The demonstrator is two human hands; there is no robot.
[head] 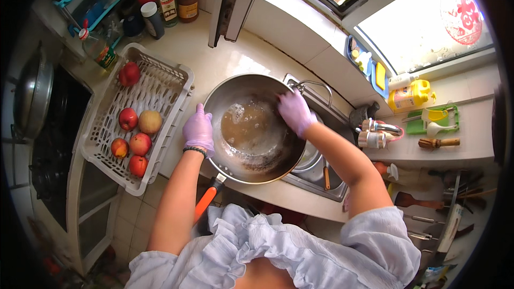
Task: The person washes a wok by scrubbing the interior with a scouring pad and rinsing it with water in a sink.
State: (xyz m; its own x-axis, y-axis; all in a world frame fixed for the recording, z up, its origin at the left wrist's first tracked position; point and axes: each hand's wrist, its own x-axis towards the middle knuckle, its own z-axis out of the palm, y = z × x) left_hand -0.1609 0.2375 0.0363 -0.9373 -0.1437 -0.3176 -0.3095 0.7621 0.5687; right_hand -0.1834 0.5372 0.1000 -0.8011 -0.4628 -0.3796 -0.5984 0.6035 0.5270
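Observation:
A large metal wok (pixel 273 168) stands before me, partly on the counter and partly over the sink. Murky, foamy water (pixel 247 122) lies in its bottom, and brownish residue marks the near wall. My left hand (pixel 199 130), in a thin purple glove, grips the wok's left rim with the thumb pointing up. Likewise gloved, my right hand (pixel 295 110) reaches over the right side, its fingers bent against the inner wall. Whether those fingers hold a scrubber is hidden. The wok's orange-and-black handle (pixel 207 200) points toward my body.
Left of the wok is a white plastic basket (pixel 154 170) with several peaches or nectarines (pixel 140 143). A faucet (pixel 321 84) rises behind the metal sink (pixel 335 192). Bottles and jars (pixel 188 2) line the back corner; an opened window sash (pixel 237 4) juts over the counter.

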